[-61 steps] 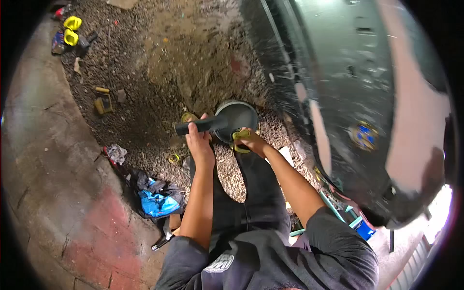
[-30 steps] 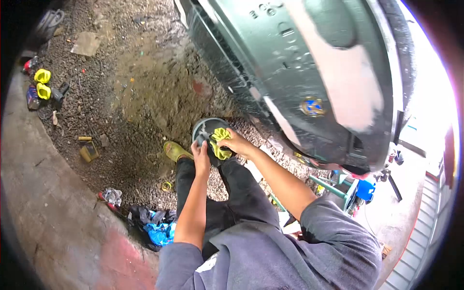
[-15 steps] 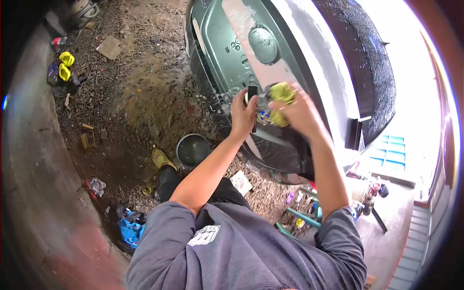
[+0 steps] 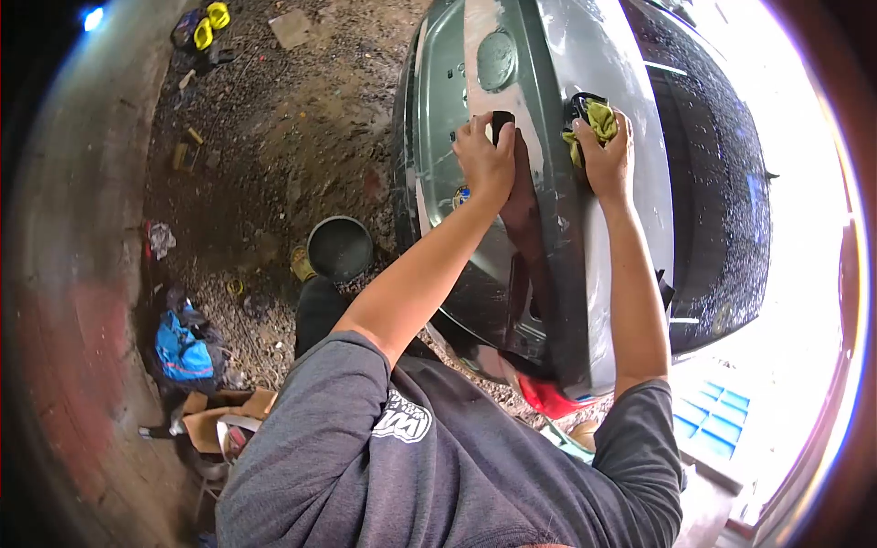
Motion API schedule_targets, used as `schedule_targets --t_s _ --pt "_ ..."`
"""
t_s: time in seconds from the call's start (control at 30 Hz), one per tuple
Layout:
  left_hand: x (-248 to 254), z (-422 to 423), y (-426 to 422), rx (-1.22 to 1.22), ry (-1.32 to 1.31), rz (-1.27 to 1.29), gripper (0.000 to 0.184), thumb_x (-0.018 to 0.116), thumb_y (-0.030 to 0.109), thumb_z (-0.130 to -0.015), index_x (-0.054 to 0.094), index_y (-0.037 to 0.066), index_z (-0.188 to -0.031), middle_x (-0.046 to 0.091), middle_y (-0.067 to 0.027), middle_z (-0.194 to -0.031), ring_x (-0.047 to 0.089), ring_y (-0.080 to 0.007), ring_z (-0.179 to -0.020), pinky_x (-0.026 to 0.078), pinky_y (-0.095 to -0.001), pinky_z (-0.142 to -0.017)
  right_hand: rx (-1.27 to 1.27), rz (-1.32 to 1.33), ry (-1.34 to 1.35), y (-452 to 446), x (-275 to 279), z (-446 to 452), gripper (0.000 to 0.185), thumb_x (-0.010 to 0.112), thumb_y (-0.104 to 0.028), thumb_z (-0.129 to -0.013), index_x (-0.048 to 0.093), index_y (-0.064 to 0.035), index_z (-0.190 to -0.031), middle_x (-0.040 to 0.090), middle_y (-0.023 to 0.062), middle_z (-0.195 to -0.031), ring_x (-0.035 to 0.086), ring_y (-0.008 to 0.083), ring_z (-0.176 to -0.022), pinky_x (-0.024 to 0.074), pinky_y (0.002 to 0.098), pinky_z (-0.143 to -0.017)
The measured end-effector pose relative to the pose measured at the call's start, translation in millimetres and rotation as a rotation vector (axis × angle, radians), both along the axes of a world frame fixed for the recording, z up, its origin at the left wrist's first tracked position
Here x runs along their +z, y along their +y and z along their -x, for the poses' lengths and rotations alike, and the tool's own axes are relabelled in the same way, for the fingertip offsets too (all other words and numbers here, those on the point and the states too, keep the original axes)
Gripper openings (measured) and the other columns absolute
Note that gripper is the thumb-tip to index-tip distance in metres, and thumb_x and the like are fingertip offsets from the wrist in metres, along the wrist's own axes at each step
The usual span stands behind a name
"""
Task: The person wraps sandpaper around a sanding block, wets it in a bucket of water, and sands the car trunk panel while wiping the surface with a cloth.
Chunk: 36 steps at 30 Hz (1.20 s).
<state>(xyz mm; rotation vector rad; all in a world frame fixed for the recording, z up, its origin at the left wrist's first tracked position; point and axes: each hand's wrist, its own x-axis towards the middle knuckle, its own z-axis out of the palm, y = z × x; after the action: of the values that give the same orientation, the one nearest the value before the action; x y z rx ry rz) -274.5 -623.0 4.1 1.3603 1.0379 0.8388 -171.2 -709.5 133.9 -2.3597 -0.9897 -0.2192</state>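
My left hand is closed around a dark flat block, held against the pinkish-beige strip on the car's rear panel. A yellow-green cloth is bunched in my right hand, on the wet grey upper edge of the car's boot lid. Something black and curved shows just beyond the cloth; its kind is unclear. Above my left hand lies the round recess in the panel. Partly hidden by my left forearm is a small blue-and-gold emblem.
A dark round basin stands on the gravel beside my boot. A blue bag and a cardboard box are at lower left. Yellow footwear lies at upper left. The wet rear window is to the right.
My right hand has moved up and right with the cloth, from the lower panel to the lid's upper edge. My left hand has shifted up and right with the block. The view has shifted too.
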Motion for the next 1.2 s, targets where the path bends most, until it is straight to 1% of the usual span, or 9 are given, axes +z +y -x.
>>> schedule_targets --t_s 0.17,0.4,0.53,0.6,0.67,0.77,0.97,1.03,1.2 --pt "-8.0 -1.9 -5.3 0.028 0.045 -0.072 0.041 0.067 0.035 -0.095 0.062 0.007 -0.124 0.055 -0.0210 -0.126 0.047 -0.0405 -0.120 0.033 -0.0502 -0.107 0.211 -0.107 -0.049 -0.9 -8.8 3.5 0.075 0.084 -0.039 -0.078 0.053 0.0017 -0.134 0.049 0.0199 -0.144 0.049 0.0341 -0.133 0.0418 0.0424 -0.109" --pt "-10.0 36.1 -88.3 0.034 0.077 -0.148 0.040 0.060 0.032 -0.099 0.057 0.003 -0.127 0.055 -0.0208 -0.122 0.044 -0.0389 -0.123 0.026 -0.0482 -0.110 0.272 -0.124 0.044 -6.4 -14.7 -3.8 0.078 0.084 -0.039 -0.078 0.051 -0.0045 -0.139 0.056 0.0188 -0.134 0.056 0.0344 -0.123 0.0452 0.0432 -0.105" --pt "-12.3 -30.9 22.1 0.102 0.090 -0.063 0.049 0.063 0.038 -0.097 0.062 -0.003 -0.124 0.060 -0.0276 -0.118 0.051 -0.0438 -0.120 0.040 -0.0528 -0.103 0.313 -0.085 0.031 -6.3 -7.4 1.7 0.058 0.080 -0.033 -0.080 0.062 -0.0087 -0.130 0.061 0.0138 -0.124 0.059 0.0305 -0.116 0.0468 0.0415 -0.101" --pt "-12.9 -21.5 19.9 -0.017 0.010 -0.087 0.044 0.058 0.035 -0.100 0.055 0.001 -0.128 0.054 -0.0273 -0.124 0.047 -0.0458 -0.120 0.029 -0.0539 -0.112 0.324 -0.100 0.004 -5.9 -8.7 0.7 0.050 0.078 -0.030 -0.080 0.066 -0.0091 -0.125 0.062 0.0119 -0.119 0.059 0.0282 -0.113 0.0476 0.0401 -0.099" --pt "-13.3 12.3 -49.5 0.054 -0.016 -0.277 0.042 0.060 0.033 -0.099 0.056 0.001 -0.125 0.055 -0.0258 -0.123 0.048 -0.0446 -0.116 0.032 -0.0517 -0.108 0.318 -0.116 0.035 -5.6 -9.3 -1.1 0.051 0.078 -0.030 -0.080 0.066 -0.0088 -0.125 0.062 0.0120 -0.118 0.060 0.0279 -0.112 0.0477 0.0397 -0.099" --pt "-13.2 39.6 -86.0 -0.024 -0.003 -0.210 0.041 0.060 0.033 -0.099 0.056 0.002 -0.127 0.055 -0.0247 -0.123 0.049 -0.0439 -0.116 0.031 -0.0521 -0.107 0.310 -0.135 0.057 -5.8 -10.7 0.7 0.050 0.078 -0.029 -0.080 0.066 -0.0086 -0.124 0.062 0.0121 -0.117 0.060 0.0277 -0.111 0.0480 0.0393 -0.098" --pt "-22.3 -14.0 18.6 -0.026 0.089 -0.083 0.045 0.059 0.032 -0.100 0.054 0.003 -0.134 0.055 -0.0242 -0.124 0.048 -0.0439 -0.121 0.030 -0.0547 -0.109 0.299 -0.138 0.013 -3.4 -10.7 0.6 0.050 0.079 -0.028 -0.080 0.065 -0.0087 -0.124 0.062 0.0120 -0.118 0.060 0.0278 -0.112 0.0482 0.0397 -0.098" --pt "-31.7 5.9 -29.3 -0.021 0.053 -0.301 0.042 0.060 0.031 -0.100 0.054 0.003 -0.132 0.055 -0.0235 -0.123 0.047 -0.0432 -0.120 0.030 -0.0540 -0.107 0.301 -0.146 0.014 -3.4 -12.6 -1.7 0.050 0.079 -0.028 -0.080 0.065 -0.0089 -0.124 0.062 0.0118 -0.119 0.060 0.0280 -0.113 0.0481 0.0397 -0.099" --pt "-4.9 37.4 -72.3 -0.039 -0.005 -0.204 0.040 0.058 0.031 -0.101 0.055 0.002 -0.129 0.054 -0.0202 -0.122 0.046 -0.0383 -0.121 0.030 -0.0500 -0.107 0.300 -0.131 -0.018 -3.9 -10.1 1.0 0.049 0.078 -0.028 -0.080 0.065 -0.0091 -0.124 0.062 0.0109 -0.121 0.059 0.0288 -0.116 0.0482 0.0404 -0.099"
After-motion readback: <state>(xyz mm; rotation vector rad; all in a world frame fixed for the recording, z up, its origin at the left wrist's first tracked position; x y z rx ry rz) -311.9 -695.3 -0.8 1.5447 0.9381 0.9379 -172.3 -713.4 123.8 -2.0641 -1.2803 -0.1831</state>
